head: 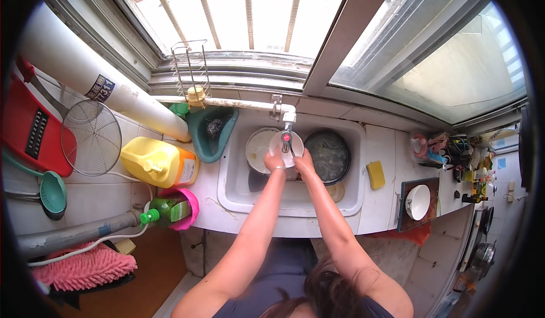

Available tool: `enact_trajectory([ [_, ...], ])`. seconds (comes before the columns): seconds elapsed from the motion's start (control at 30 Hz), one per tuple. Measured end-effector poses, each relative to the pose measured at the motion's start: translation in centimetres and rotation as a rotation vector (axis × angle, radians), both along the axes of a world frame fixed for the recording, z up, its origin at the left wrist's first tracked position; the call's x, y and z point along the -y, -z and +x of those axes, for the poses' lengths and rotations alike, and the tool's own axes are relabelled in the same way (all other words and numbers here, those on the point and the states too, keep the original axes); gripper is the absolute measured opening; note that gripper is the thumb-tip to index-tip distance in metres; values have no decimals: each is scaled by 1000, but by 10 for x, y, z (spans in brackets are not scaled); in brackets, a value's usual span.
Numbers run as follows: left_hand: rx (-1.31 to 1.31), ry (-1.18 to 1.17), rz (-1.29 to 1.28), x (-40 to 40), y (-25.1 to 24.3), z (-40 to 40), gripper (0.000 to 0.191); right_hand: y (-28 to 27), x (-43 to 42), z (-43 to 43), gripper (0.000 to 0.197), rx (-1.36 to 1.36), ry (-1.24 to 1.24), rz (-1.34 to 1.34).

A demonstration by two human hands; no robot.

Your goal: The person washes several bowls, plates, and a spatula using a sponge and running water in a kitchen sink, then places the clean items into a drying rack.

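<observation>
Over the white sink (228, 190), both my hands grip a small white bowl (297, 141) just beneath the metal faucet (288, 126). My left hand (275, 161) is on its left side, and a bracelet circles that wrist. On the bowl's right side is my right hand (302, 164); a thin dark item near its fingers is too small to make out. Behind and left of the held bowl sits a larger pale dish (254, 149) with a wavy rim. To the right, a dark round pan (330, 156) contains cloudy water.
A teal corner strainer (200, 137), a yellow jug (157, 160) and a green bottle (172, 209) in a pink container stand left. A yellow sponge (375, 175) lies right of the sink; beyond it, a white bowl (418, 203) rests on a dark board (406, 190).
</observation>
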State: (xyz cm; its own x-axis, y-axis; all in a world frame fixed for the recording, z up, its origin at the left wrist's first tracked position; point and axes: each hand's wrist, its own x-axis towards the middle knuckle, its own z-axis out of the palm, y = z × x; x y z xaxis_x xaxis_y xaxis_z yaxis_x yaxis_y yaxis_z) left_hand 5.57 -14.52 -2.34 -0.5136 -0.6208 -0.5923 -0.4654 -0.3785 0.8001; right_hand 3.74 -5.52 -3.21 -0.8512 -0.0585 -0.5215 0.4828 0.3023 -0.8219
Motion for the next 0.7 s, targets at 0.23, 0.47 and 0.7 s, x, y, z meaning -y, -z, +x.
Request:
enact_trajectory([
  [0.23, -97, 237, 127, 17, 1, 8, 38, 3, -23, -7, 51, 229, -286, 79],
  [0.47, -260, 337, -288, 43, 31, 5, 20, -10, -28, -13, 43, 117, -387, 87],
  [0.7, -400, 542, -357, 98, 97, 45, 18, -69, 28, 6, 41, -663, -529, 497],
])
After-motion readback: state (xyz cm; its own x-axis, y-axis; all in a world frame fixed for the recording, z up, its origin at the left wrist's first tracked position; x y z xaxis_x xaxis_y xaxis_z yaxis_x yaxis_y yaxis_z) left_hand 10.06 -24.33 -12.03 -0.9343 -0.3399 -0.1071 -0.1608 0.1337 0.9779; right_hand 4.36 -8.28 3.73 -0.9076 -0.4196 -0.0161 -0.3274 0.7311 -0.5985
